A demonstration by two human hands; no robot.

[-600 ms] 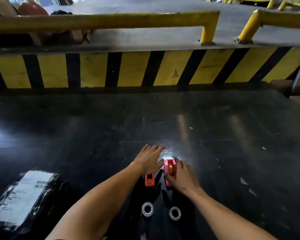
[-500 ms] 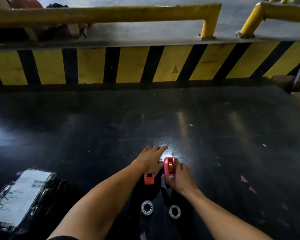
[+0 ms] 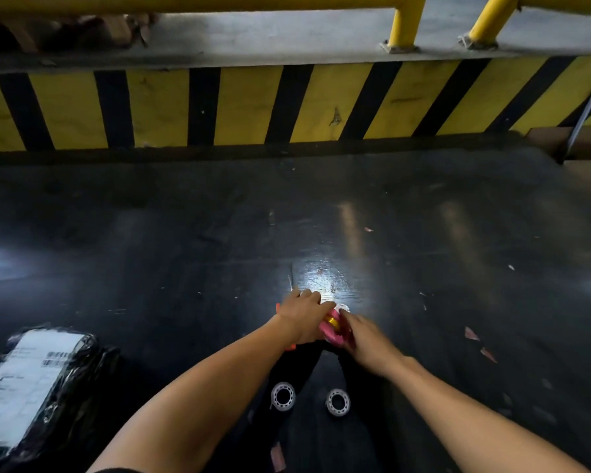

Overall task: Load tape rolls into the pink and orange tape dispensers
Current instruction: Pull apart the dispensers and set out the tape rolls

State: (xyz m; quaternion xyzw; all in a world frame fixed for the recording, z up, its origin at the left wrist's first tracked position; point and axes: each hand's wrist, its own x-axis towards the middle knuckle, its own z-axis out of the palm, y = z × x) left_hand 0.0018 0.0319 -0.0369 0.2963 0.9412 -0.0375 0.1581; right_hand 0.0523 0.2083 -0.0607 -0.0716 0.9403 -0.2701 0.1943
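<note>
Head-camera footage looks down on a dark, glossy floor [image 3: 423, 233] where the pink dispenser [image 3: 333, 331] is held between both hands, just off or on the surface; which cannot be told. It is gripped by the right hand [image 3: 365, 336] from the side, fingers closed around its body, probably so that it is steadied while being worked on. The left hand [image 3: 304, 319] is laid over the top from the other side, fingers curled toward a yellow part [image 3: 331, 323] inside the dispenser; whether anything is actually pinched by it cannot be told. The orange dispenser [image 3: 290, 346] is almost wholly hidden beneath the left wrist, with only slivers of orange seen at either edge. Two tape rolls [image 3: 283, 396] are left lying flat nearer the body, side by side but apart, between the forearms, so loading is judged not yet done. A wrapped parcel [image 3: 31, 387] with a white label is set well apart at the left. Small scraps [image 3: 471, 334] are scattered at the right, and a striped yellow and black kerb [image 3: 246, 107] closes off the far side. Reach to the rolls is blocked by nothing.
</note>
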